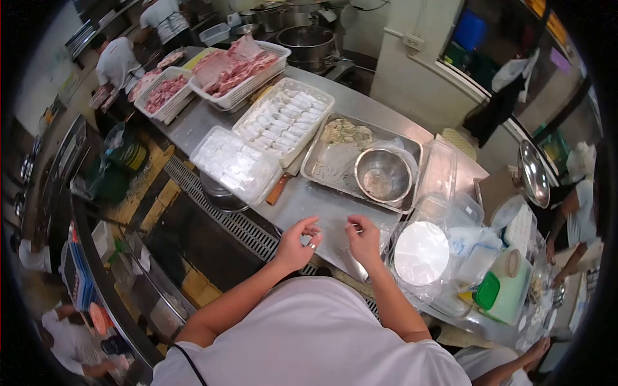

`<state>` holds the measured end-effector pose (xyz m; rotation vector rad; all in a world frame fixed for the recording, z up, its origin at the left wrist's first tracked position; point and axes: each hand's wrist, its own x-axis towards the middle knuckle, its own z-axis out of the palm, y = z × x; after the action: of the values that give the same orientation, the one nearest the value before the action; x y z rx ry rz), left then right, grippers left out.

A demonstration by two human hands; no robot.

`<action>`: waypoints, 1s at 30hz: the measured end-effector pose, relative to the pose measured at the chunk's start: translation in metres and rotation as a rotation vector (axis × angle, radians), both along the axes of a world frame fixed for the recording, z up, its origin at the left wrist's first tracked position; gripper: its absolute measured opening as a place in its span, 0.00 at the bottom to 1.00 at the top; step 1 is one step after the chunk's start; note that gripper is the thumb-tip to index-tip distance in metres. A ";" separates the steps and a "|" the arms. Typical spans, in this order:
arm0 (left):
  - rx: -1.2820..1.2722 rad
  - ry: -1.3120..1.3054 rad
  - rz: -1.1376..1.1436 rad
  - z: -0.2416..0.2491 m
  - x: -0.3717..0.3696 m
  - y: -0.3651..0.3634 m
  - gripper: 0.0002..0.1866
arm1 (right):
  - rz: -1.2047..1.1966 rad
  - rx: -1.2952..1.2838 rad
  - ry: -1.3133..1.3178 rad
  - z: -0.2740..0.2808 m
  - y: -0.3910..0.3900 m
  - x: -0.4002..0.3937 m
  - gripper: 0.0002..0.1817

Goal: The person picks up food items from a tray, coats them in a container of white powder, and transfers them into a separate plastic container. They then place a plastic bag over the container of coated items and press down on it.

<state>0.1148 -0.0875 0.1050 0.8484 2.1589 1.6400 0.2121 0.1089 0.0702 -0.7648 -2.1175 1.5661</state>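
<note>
Both hands hover over the front edge of the steel table (302, 219). My left hand (298, 244) has its fingers curled and apart, with nothing visible in it. To its right, my right hand (362, 238) is bent inward; what lies between its fingertips, if anything, is too small to tell. Beyond them a metal tray (309, 168) holds a pale mixture with green bits (346, 132) and a steel bowl (382, 175). A knife with a wooden handle (278, 190) lies beside a lidded plastic box (235, 164) and a white tray of wrapped rolls (283, 119).
Baskets of raw meat (238, 67) stand at the far left end. White round sheets (421, 253), plastic bags (473, 248) and a green lid (488, 291) lie on the right. Other people work at the far left, lower left and right.
</note>
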 end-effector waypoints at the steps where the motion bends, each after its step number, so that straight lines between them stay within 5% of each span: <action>1: 0.002 -0.009 -0.010 -0.002 0.000 0.002 0.24 | -0.010 0.004 0.021 -0.002 -0.004 0.000 0.13; 5: 0.051 -0.004 -0.051 -0.016 -0.012 0.012 0.22 | 0.029 0.070 -0.006 0.012 -0.015 -0.001 0.14; 11: 0.044 -0.029 -0.318 -0.020 -0.032 0.050 0.22 | -0.216 0.035 -0.025 0.026 -0.019 0.022 0.15; 23: -0.155 -1.024 -0.674 -0.049 0.034 0.255 0.24 | -0.832 -0.098 -0.077 0.027 -0.041 0.140 0.12; 30: -0.061 -0.533 -0.550 -0.032 0.081 0.319 0.17 | -0.886 -0.048 -0.065 0.012 -0.011 0.186 0.12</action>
<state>0.1957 0.2312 0.0731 0.7813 1.4425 1.3162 0.3980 0.0981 0.0823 -1.5091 -1.4224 1.0921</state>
